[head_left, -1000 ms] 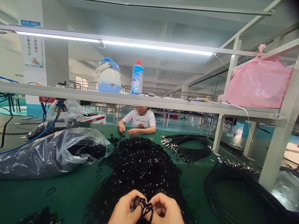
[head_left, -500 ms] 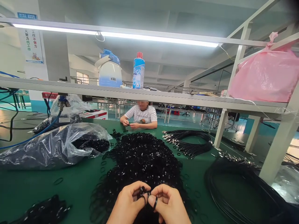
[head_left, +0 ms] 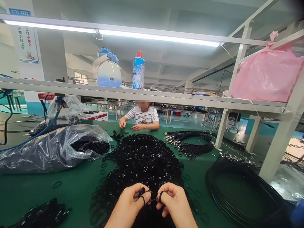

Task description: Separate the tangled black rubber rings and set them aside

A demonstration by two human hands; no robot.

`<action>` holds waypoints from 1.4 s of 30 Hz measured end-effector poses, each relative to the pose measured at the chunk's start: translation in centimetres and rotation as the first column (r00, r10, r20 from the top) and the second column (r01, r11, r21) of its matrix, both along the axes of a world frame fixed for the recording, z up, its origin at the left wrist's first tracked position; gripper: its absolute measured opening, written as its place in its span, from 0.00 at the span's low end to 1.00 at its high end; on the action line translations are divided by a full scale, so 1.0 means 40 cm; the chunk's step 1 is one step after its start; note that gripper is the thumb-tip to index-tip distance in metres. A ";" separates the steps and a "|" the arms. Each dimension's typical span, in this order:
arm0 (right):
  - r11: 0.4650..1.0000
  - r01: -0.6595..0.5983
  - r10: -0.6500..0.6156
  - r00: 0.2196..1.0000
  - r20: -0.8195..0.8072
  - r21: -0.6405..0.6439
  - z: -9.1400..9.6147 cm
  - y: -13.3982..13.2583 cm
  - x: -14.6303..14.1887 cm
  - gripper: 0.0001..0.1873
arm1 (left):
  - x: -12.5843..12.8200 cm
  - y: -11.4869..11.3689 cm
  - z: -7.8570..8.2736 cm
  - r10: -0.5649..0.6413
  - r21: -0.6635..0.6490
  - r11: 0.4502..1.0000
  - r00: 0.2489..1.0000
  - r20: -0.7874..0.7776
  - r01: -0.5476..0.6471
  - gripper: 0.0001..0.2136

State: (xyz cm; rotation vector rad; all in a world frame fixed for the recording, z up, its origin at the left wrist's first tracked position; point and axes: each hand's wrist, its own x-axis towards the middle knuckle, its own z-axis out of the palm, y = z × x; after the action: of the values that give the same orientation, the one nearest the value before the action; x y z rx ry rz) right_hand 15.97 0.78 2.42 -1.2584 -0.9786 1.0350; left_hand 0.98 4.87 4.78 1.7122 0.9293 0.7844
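Note:
My left hand (head_left: 128, 202) is closed in a pinch over the front of a big pile of thin black rings (head_left: 147, 158). Black rings (head_left: 142, 192) are gripped between its fingers, and one loops round the thumb. My right hand (head_left: 175, 202), a short gap to the right, is also closed, with a black band (head_left: 161, 197) round its thumb. A thin strand seems to span the gap between the fingertips, too small to make out. What the right fingertips pinch is mostly hidden.
Clear plastic bag (head_left: 54, 148) lies left, a smaller black heap (head_left: 45, 213) front left. Coiled black cables (head_left: 190, 142) and a larger coil (head_left: 228, 190) lie right. A shelf (head_left: 166, 96) crosses above; a person (head_left: 143, 117) sits opposite, hands on small black pieces.
My hands have moved slightly apart; their fingertips were together before. The person opposite has also drawn their hands apart. The whole view has shifted a little.

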 end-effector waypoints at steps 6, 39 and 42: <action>0.998 -0.054 0.049 0.988 -0.148 -0.026 0.006 -0.007 0.006 0.05 | 0.004 0.007 -0.034 0.014 -0.067 0.998 0.999 0.052 -0.011 0.12; 0.997 0.074 -0.067 0.979 -0.191 0.027 -0.019 0.012 0.007 0.14 | -0.010 -0.002 -0.032 0.078 0.426 0.905 0.982 -0.175 0.004 0.13; 0.999 0.045 -0.039 0.983 -0.177 0.026 -0.021 0.012 0.004 0.15 | -0.011 -0.003 -0.037 0.048 0.463 0.884 0.973 -0.228 0.065 0.19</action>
State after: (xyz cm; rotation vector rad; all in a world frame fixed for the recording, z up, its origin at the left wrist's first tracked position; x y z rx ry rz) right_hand 16.13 1.25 1.60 -1.1369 -0.8255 1.0754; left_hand 0.54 4.74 3.28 2.2711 0.9369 0.8628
